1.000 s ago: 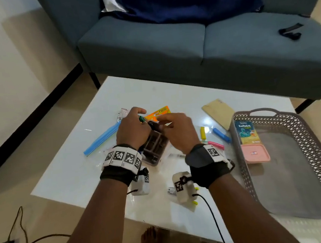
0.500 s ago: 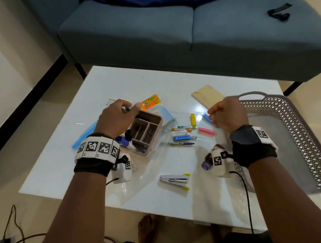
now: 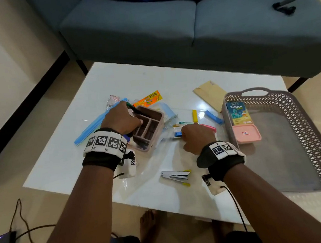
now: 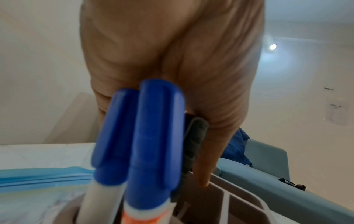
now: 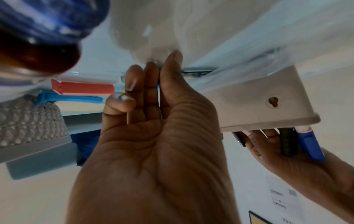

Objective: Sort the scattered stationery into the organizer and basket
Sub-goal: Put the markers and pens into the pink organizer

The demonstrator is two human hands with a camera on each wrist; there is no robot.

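The pink compartment organizer [image 3: 149, 130] sits mid-table. My left hand [image 3: 122, 119] hovers at its left rim and grips a bundle of markers [image 4: 153, 136] with blue caps, plus a dark pen; a green pen tip [image 3: 129, 105] sticks out above the knuckles. My right hand [image 3: 194, 136] is down on the loose pens right of the organizer. In the right wrist view its thumb and fingertips [image 5: 170, 68] pinch a thin blue pen [image 5: 158, 88]. The grey lattice basket [image 3: 315, 145] stands at the right and holds a Koflet-H box [image 3: 238, 113] and a pink lidded box [image 3: 246, 132].
A stapler [image 3: 175, 175] lies near the front edge. Yellow [image 3: 194, 115], blue [image 3: 213, 116] and pink [image 3: 208, 127] clips lie beside the basket, a brown envelope [image 3: 210, 95] behind them. Blue zip strips [image 3: 91, 128] and an orange pack [image 3: 147, 100] lie left; a sofa stands behind.
My right hand left the organizer, swung toward the basket, then came back down onto the loose pens. My left hand stayed at the organizer with the markers.
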